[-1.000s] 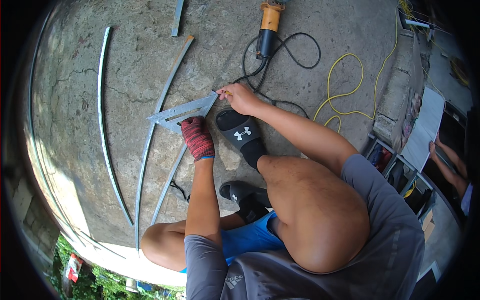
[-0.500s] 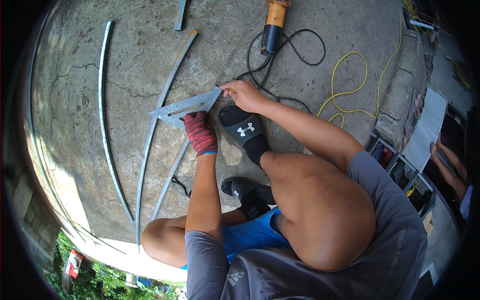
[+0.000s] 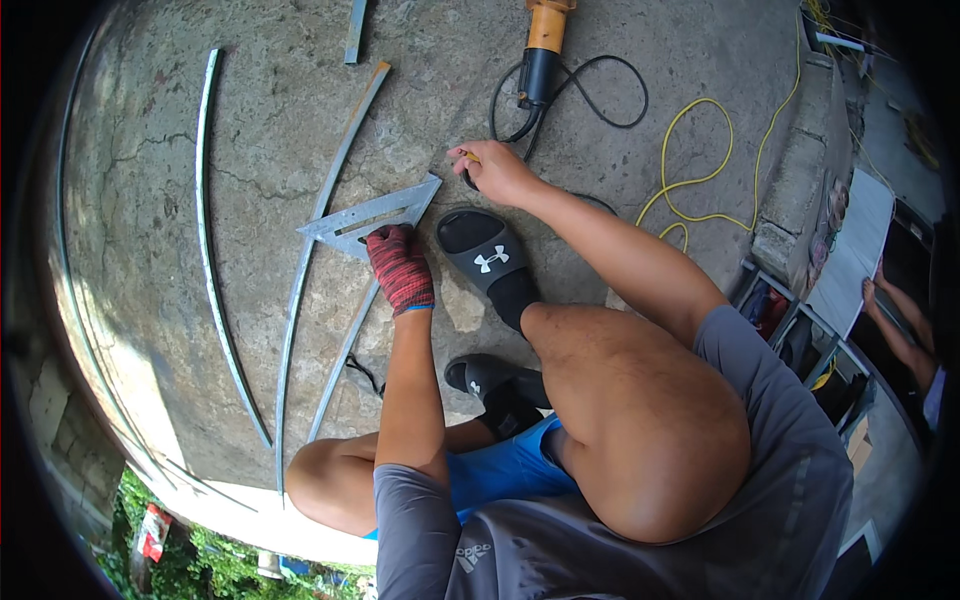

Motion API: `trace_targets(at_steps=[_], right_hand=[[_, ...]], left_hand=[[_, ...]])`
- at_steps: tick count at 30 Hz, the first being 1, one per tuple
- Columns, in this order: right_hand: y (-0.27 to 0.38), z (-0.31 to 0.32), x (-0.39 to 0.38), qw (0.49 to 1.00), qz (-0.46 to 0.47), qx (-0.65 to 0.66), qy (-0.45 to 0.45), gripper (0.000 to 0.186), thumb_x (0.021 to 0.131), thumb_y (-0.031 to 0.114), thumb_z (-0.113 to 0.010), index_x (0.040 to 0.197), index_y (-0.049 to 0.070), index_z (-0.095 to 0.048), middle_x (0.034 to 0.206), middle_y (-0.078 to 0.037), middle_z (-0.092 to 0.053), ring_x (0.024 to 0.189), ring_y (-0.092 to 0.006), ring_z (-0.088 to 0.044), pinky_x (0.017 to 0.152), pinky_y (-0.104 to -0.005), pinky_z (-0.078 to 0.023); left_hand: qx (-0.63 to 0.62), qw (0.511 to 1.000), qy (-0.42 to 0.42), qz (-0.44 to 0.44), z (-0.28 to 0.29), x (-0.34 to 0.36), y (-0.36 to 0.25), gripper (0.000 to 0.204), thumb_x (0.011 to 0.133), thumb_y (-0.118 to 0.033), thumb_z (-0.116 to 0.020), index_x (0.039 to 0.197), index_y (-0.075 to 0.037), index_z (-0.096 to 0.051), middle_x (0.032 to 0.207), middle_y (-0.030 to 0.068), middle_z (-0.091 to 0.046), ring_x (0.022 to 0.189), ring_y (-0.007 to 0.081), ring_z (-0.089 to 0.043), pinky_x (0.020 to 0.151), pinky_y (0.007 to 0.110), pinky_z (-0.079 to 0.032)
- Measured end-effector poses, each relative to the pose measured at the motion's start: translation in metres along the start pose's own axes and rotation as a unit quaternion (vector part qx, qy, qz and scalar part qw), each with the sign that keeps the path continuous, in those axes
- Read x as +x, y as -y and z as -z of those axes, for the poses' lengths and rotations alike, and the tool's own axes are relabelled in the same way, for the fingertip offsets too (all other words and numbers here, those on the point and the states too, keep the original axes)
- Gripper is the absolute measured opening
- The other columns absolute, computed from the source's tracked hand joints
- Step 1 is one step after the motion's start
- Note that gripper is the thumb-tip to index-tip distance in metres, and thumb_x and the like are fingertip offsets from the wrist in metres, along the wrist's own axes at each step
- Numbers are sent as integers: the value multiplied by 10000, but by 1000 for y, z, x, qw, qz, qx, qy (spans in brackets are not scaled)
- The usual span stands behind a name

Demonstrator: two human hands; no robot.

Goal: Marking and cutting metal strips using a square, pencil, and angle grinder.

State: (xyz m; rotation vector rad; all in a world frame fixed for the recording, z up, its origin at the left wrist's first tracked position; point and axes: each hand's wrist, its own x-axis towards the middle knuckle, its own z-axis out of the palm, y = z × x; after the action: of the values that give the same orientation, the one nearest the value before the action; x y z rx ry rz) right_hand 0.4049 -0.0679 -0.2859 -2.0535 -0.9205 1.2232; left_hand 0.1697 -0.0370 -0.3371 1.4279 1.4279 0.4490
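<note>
Running away from the crouching person, a long metal bar (image 3: 287,335) passes under the left corner of a metal triangle (image 3: 360,209), whose longest edge slants off forward and to the right. See the gloved left hand (image 3: 400,268), the nearer one, its fingers clamped on the triangle's near side; the bare right hand (image 3: 500,175), fingers pinched round a yellow pencil (image 3: 470,157), hovers just beyond the right tip, apart from it.

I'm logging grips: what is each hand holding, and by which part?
Left hand: the triangular metal square, at its near corner. Right hand: a thin yellow tool; by which part cannot be told.
</note>
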Motion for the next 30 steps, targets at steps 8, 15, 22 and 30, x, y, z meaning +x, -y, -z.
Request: trace_targets(at_steps=[8, 15, 22, 30], right_hand=[[-11, -20, -14, 999, 44, -11, 9, 325, 847, -15, -488, 1102, -6, -690, 937, -168, -716, 912, -363, -676, 823, -421, -526], [-11, -20, -15, 995, 95, -42, 4, 343, 829, -32, -484, 1110, -19, -680, 948, -187, -703, 908, -363, -674, 818, -421, -528], [-12, -26, -22, 992, 124, -22, -12, 354, 837, -70, -482, 1155, -71, -637, 996, -216, -683, 924, -363, -666, 836, -418, -524], [-6, -21, -13, 994, 88, -52, 36, 362, 860, -71, -477, 1189, -67, -627, 1012, -208, -693, 954, -350, -668, 867, -401, -518]], left_hand=[[-263, 946, -19, 188, -5, -1, -47, 142, 865, -14, -589, 998, -10, -540, 895, 76, -593, 807, 186, -544, 791, 324, -472], [-332, 920, -26, 207, -5, 0, -48, 169, 860, -6, -585, 1020, -10, -531, 925, 80, -587, 848, 188, -551, 810, 333, -474], [-309, 925, -26, 218, -7, 0, -47, 161, 862, -2, -587, 1011, -9, -526, 944, 86, -596, 862, 194, -554, 829, 337, -476], [-98, 992, 4, 75, 0, 1, -15, 167, 857, -16, -642, 980, 10, -532, 916, 110, -609, 843, 215, -556, 823, 345, -467]])
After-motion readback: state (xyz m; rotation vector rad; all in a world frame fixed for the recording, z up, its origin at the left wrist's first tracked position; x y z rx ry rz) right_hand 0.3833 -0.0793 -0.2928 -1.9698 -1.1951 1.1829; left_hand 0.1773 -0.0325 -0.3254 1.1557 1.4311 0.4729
